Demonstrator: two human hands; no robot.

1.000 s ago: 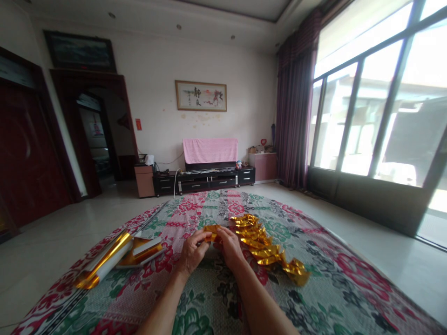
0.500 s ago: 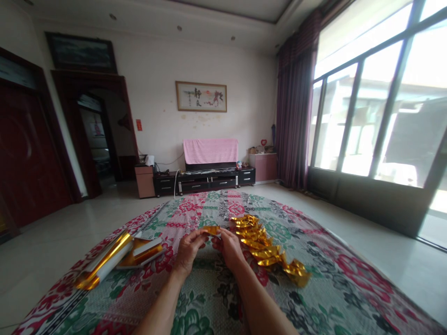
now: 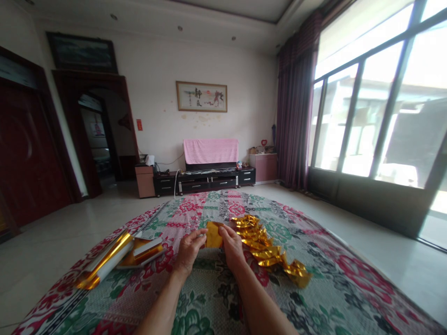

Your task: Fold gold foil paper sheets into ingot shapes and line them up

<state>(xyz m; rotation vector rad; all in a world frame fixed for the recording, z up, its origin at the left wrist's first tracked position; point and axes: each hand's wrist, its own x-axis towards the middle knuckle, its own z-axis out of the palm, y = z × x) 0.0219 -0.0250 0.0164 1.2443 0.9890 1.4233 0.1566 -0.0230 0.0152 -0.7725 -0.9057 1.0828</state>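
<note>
Gold foil row (image 3: 265, 246): lies slantwise just beside the right hand (image 3: 231, 243); obstructs a low sideways pass.
Foil roll (image 3: 108, 260) and folded foil (image 3: 148, 251): obstruct the left part of the bench (image 3: 331, 288).
Gap, folded foil to left hand (image 3: 188, 251): narrow, passable.
Far side: open beyond the gold square (image 3: 214, 235) to the bench edge.
Right side: broad and open past the foil row.
Near side: forearms (image 3: 162, 295) cross it; open between them.

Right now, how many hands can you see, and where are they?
2. The left hand is by the left edge of the small gold piece; the right hand holds its right side. No other hands show.
</note>
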